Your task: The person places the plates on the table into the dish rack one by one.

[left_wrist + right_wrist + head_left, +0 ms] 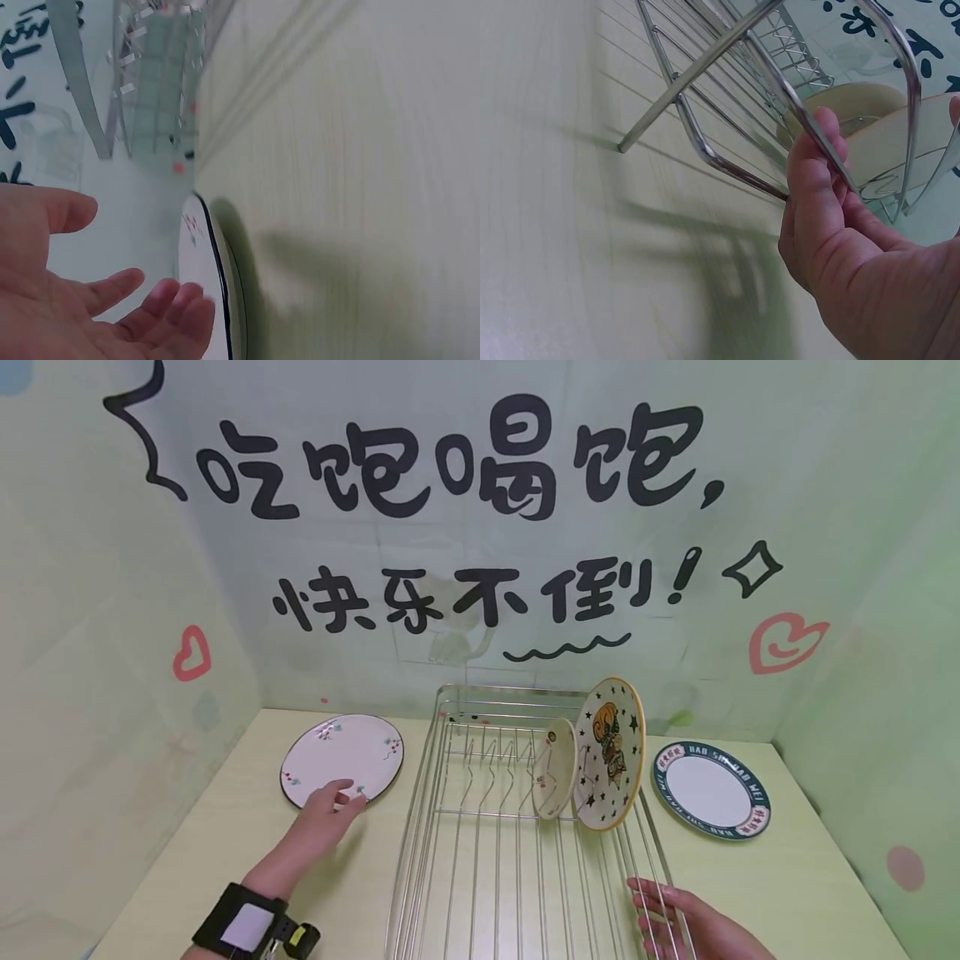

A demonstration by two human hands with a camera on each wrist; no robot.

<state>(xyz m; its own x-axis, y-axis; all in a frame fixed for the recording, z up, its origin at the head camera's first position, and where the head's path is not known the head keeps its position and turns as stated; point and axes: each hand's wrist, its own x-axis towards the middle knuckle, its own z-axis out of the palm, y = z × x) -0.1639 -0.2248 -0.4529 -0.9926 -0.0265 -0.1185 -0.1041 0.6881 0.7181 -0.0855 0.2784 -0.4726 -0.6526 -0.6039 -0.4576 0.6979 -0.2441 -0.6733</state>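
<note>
My left hand (328,810) is at the near edge of a white oval plate (341,752) with small floral sprigs and a dark rim. In the left wrist view the fingers (176,311) are loosely bent beside that plate, with nothing gripped; whether they touch it I cannot tell. My right hand (693,918) holds the right side rail of a wire dish rack (495,877), its fingers reaching among the wires. In the rack's slots a small cream bowl (553,772) and a larger star-patterned plate (626,752) with a cartoon animal stand on edge.
To the right of the rack lies a white plate (712,789) with a dark teal lettered rim. The pale wooden table (352,885) is enclosed by printed backdrop walls (337,668) behind and at both sides.
</note>
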